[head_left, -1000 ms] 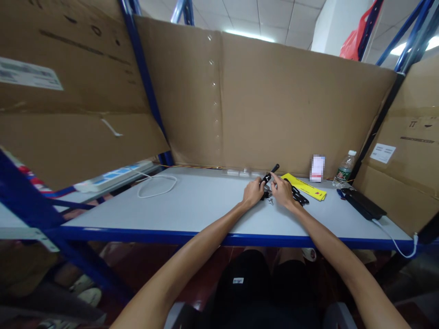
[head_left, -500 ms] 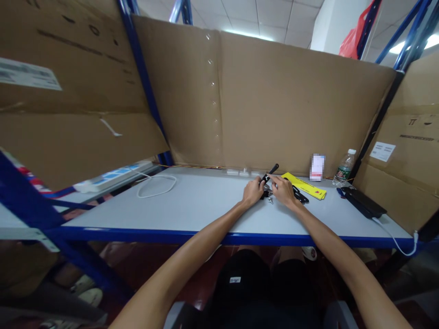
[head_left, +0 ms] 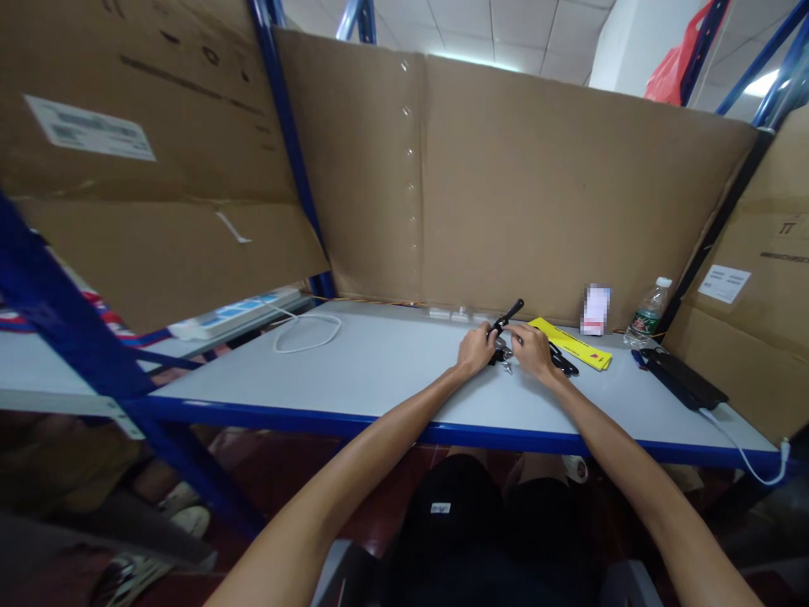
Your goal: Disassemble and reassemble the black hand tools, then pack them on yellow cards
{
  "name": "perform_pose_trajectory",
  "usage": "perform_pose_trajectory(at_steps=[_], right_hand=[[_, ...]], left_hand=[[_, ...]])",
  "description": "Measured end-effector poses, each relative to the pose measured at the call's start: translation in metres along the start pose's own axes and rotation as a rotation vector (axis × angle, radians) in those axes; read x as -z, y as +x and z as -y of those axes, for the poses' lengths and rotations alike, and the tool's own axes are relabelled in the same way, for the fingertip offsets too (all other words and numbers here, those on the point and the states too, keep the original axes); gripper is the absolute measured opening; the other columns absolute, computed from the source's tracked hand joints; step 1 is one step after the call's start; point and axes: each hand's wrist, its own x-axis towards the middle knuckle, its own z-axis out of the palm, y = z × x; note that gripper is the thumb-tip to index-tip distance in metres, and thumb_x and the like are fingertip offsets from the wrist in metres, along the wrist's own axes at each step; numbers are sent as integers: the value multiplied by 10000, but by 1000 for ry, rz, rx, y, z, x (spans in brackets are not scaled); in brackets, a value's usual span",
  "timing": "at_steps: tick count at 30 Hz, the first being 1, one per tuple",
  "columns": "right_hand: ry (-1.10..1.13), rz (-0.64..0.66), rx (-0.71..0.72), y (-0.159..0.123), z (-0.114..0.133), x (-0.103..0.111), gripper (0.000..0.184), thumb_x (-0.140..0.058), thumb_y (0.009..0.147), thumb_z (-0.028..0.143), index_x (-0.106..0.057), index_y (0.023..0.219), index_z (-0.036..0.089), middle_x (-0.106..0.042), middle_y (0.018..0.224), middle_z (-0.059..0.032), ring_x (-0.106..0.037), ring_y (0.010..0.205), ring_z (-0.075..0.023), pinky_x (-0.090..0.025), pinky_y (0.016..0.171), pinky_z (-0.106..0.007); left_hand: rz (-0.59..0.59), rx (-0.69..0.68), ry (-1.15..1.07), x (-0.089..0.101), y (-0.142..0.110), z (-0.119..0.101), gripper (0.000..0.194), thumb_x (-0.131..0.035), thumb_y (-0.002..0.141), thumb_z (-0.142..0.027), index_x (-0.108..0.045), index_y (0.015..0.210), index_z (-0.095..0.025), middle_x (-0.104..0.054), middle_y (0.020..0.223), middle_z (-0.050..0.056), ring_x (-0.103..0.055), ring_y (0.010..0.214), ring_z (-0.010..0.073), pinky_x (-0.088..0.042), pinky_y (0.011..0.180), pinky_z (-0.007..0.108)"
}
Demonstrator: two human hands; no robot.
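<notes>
Compared with half a second ago, the head view has turned slightly left. The right hand's point(head_left: 532, 347) forefinger, stretched toward the stick before, is now more curled; the left hand point(head_left: 475, 347) keeps the same hold. Black stick point(head_left: 513, 309) is slim with a rounded end, slanting up and away over the bench point(head_left: 379, 371), near its back edge. Left fingers are closed around its lower part; right fingers are bunched narrow just beside it, a small dark bit showing there, can't tell if gripped.

Small shiny metal pieces point(head_left: 506, 366) lie below, between the hands. Glossy black items point(head_left: 561, 361) sit by the right wrist, next to flat, smooth yellow strips point(head_left: 575, 346). Farther right: clear plastic bottle point(head_left: 645, 317) with green label, flat black slab point(head_left: 686, 378) with white cord. Bench top is smooth pale grey, blue-edged; creased brown cardboard point(head_left: 537, 185) stands behind. Thin white cable point(head_left: 338, 329) loops at left.
</notes>
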Motion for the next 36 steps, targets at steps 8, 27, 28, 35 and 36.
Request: perform_pose_trajectory(at_steps=[8,27,28,35,36], right_hand=[[10,29,-52,1,-4,-6,438,-500,914,117,-746,1252,247,-757,1232,-51,-707,1077,-222,-502,920,-290],[42,-14,-3,1,-7,-5,418,-501,900,101,-802,1143,260,-787,1036,-49,-700,912,-186,-499,850,-269],[40,-15,1,1,-6,-4,417,-502,901,101,-804,1138,262,-786,1030,-48,-700,908,-185,-497,845,-268],[13,44,-16,0,-1,-1,391,-528,907,120,-807,1133,275,-796,1035,-46,-712,935,-197,-500,849,-271],[12,48,-21,0,0,0,392,-529,910,123,-802,1145,275,-796,1063,-47,-715,958,-202,-503,862,-275]], left_hand=[[9,2,13,0,-1,-1,266,-435,1045,-363,-644,1126,-220,-758,994,101,-697,980,253,-423,758,297],[22,7,9,-2,-1,1,272,-438,1043,-373,-644,1140,-224,-757,1039,100,-687,1023,245,-434,792,298],[25,9,11,-2,0,1,274,-440,1042,-376,-643,1145,-224,-757,1038,101,-687,1024,245,-434,795,299],[21,-3,23,-1,0,1,277,-441,1041,-378,-649,1138,-223,-759,1032,107,-691,1016,252,-430,787,302],[22,-1,23,-1,0,1,278,-440,1042,-379,-650,1138,-223,-759,1027,107,-692,1013,252,-429,782,301]])
